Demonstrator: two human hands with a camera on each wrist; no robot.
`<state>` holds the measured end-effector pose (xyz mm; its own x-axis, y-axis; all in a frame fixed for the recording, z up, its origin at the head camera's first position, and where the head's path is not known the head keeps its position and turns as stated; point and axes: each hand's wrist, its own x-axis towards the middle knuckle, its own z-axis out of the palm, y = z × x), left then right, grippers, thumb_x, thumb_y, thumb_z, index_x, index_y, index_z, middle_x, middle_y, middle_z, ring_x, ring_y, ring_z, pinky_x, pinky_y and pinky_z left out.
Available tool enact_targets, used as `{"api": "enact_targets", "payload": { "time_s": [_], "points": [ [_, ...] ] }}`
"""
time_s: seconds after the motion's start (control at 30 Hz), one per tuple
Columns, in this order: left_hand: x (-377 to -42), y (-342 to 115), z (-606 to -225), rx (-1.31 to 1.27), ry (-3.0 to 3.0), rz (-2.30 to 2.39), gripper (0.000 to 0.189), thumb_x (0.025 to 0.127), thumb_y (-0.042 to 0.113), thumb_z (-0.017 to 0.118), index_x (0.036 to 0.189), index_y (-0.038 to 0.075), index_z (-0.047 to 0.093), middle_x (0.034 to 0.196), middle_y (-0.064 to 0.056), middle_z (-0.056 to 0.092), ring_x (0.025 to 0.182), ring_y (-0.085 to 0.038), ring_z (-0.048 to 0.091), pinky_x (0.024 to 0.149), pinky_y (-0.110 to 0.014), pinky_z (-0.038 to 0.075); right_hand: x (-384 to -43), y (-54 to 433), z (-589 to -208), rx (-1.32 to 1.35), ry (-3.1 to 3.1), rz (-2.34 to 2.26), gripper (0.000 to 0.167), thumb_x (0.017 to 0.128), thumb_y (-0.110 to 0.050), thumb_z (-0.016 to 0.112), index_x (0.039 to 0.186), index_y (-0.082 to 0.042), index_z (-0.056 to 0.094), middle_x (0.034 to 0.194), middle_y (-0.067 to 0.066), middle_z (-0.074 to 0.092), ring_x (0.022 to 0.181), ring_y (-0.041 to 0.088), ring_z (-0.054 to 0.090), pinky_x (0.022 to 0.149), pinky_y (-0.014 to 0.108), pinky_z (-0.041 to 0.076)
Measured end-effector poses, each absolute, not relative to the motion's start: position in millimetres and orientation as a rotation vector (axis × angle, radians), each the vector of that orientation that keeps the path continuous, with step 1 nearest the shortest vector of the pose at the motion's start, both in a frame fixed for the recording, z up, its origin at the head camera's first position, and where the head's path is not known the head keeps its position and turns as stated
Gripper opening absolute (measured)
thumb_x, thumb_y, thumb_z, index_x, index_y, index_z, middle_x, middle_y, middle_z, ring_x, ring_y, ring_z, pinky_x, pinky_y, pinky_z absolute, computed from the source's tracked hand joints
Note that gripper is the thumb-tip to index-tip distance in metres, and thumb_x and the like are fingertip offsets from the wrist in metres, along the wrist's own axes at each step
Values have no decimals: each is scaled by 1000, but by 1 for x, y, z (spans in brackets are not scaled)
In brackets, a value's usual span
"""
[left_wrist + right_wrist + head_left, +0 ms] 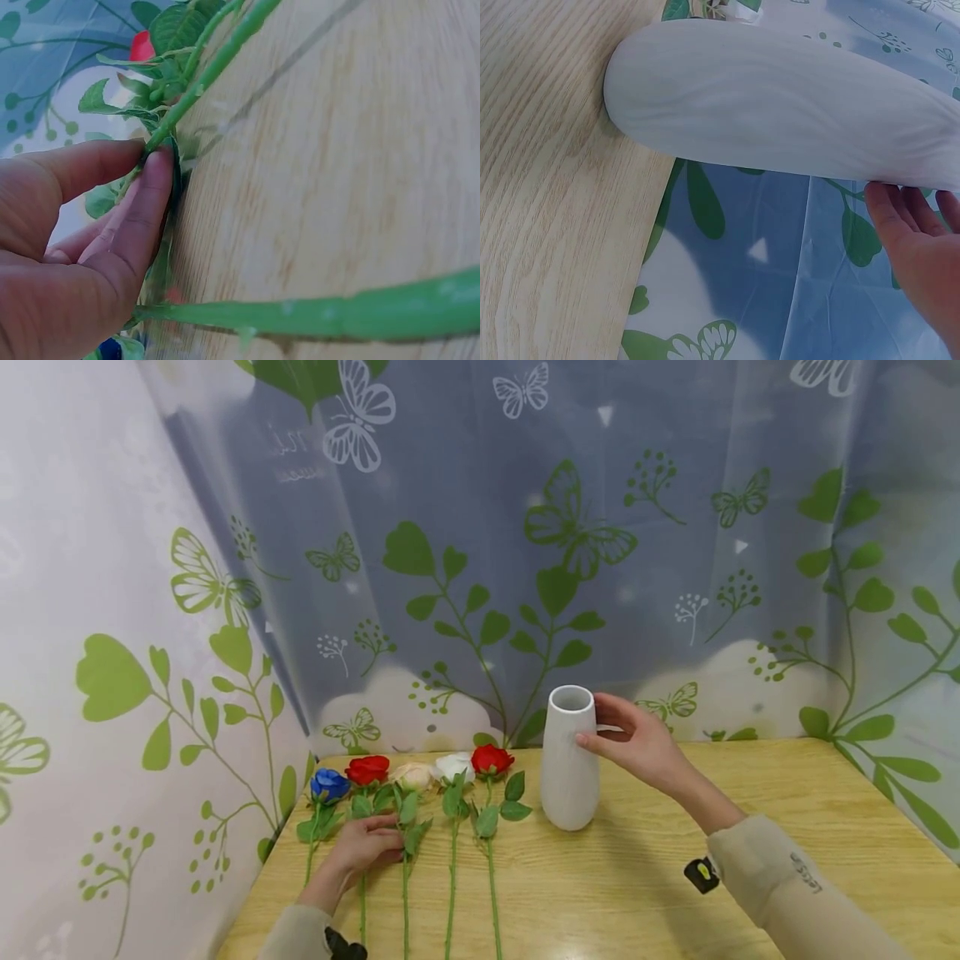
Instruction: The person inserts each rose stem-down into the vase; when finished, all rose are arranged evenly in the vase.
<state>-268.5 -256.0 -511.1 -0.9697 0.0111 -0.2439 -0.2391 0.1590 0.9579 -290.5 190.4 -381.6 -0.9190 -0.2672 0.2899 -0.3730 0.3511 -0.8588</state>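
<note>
A white vase (570,768) stands upright on the wooden table, its round mouth facing up. My right hand (645,747) holds it by the upper right side, thumb in front and fingers behind; the right wrist view shows those fingertips (885,199) against its wall. On the left, my left hand (363,852) pinches the stem of the cream rose (412,776) just below its leaves. The left wrist view shows thumb and forefinger meeting on that green stem (217,71). Beside it lie a blue rose (330,784), a red rose (367,769), a white rose (454,767) and another red rose (492,760).
The roses lie in a row on the table (630,893), blooms towards the back and stems towards me. A printed curtain (465,485) with butterflies and leaves hangs right behind the table's back edge and along both sides.
</note>
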Motion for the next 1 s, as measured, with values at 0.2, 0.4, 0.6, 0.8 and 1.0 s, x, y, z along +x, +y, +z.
{"api": "enact_targets", "payload": {
  "time_s": [0.2,0.4,0.6,0.8,1.0],
  "points": [
    [-268,-255,-505,-175,2204,1943,60,94,-9,68,150,-15,45,115,-18,72,90,-17,73,87,-37,65,-290,191,-381,603,-2499,1626,77,98,-27,79,161,-5,40,153,21,55,136,41,59,109,48,56],
    [-268,-245,-488,-150,2206,2020,60,95,-9,69,150,-10,48,119,-20,69,91,-17,74,88,-37,65,-291,190,-381,603,-2498,1622,78,97,-28,79,161,-5,40,152,21,55,136,41,59,108,47,57],
    [-270,-234,-470,-39,2224,2056,59,98,-6,67,153,-8,46,111,-10,68,91,-12,73,87,-30,65,-291,189,-384,599,-2482,1629,78,97,-26,80,160,-5,41,152,22,55,135,42,60,106,45,58],
    [-274,-228,-453,27,2193,2137,59,98,-6,66,153,-8,44,99,1,67,87,-8,72,87,-28,65,-291,188,-386,599,-2466,1634,77,96,-25,80,160,-5,41,152,22,56,134,41,61,105,44,59],
    [-278,-223,-430,67,2248,2157,58,99,-7,65,154,-6,46,102,1,70,89,-7,73,87,-27,64,-291,187,-385,601,-2466,1615,76,97,-24,79,160,-5,41,151,22,56,133,41,62,105,44,59]
  ]
}}
